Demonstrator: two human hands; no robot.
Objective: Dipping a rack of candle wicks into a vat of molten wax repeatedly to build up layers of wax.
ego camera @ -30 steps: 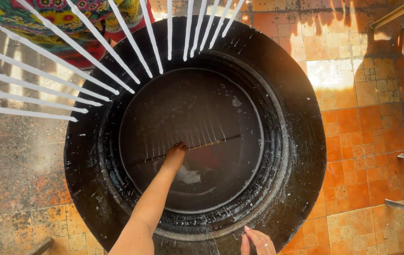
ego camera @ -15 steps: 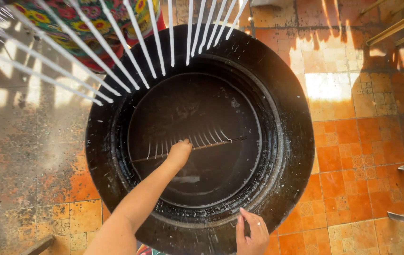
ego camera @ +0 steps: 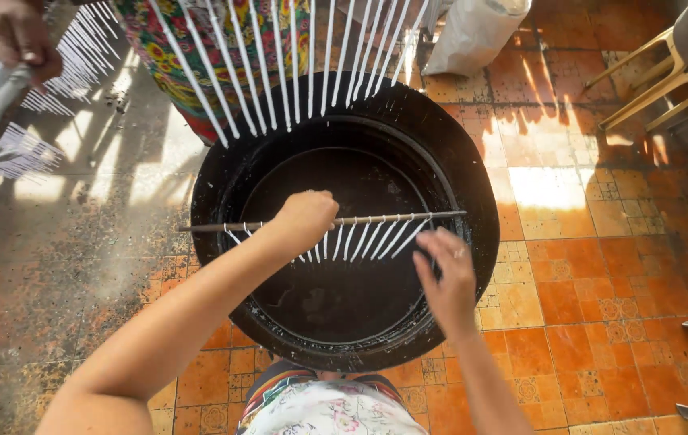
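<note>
now rod (ego camera: 392, 218) inside left hand (ego camera: 303, 219) grip

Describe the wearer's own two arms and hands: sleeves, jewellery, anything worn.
Both forearms are bare, with no sleeves, watch or bracelets in view. The left hand wears nothing visible. The right hand has what looks like a thin pale ring on one finger. No gloves on either.

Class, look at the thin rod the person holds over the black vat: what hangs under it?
White strands hang in a row under the rod, above the black vat. The left hand covers part of the rod, hiding some strands.
</note>
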